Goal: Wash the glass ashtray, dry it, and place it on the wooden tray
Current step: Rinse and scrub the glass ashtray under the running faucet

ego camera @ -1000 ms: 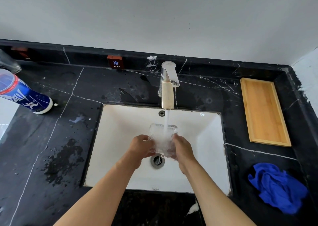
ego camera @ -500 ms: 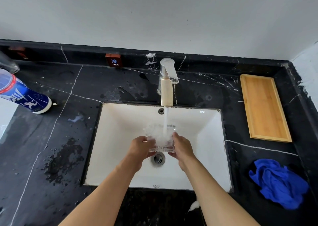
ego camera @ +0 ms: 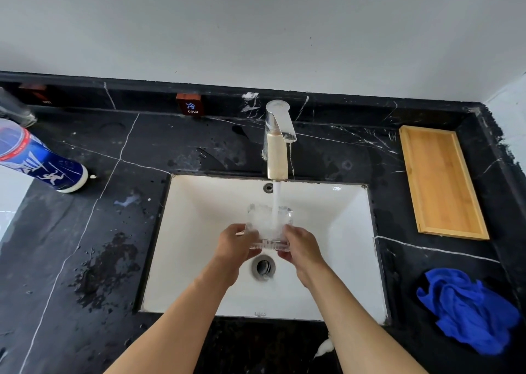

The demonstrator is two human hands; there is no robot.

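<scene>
Under the tap's stream, both hands still grip the glass ashtray (ego camera: 269, 227).

We take the sink (ego camera: 336, 231) as our landmark. Behind it stands the faucet (ego camera: 277, 143), its water stream (ego camera: 275, 202) falling into the glass ashtray (ego camera: 269, 227), which we hold over the sink above the drain (ego camera: 263, 267), left hand (ego camera: 234, 244) and right hand (ego camera: 303, 247) on either side. Right of the sink lies the wooden tray (ego camera: 439, 182); the cloth (ego camera: 466, 308) lies nearer us. Left of the sink, toward the back, stands a canister (ego camera: 37, 160).
</scene>
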